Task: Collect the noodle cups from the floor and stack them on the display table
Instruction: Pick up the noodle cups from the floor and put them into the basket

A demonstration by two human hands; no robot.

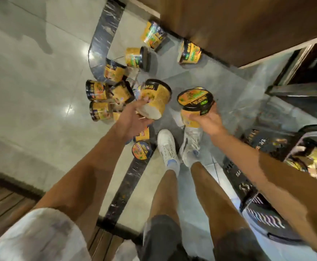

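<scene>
Each of my hands holds a yellow noodle cup above the floor. My left hand [133, 119] grips one cup [156, 97] near its white bottom, tilted on its side. My right hand [209, 119] grips another cup [194, 104] upright, its black lid facing up. Several more yellow cups lie scattered on the tiled floor: a cluster [105, 98] left of my left hand, others [154, 35] further off near the wooden unit, and one [141, 149] beside my left shoe.
A brown wooden display unit [238, 25] fills the upper right. Dark crates and baskets with goods [278, 176] stand at the right. My white shoes [168, 146] stand on the grey tile. A black inlay strip [105, 40] curves across the floor.
</scene>
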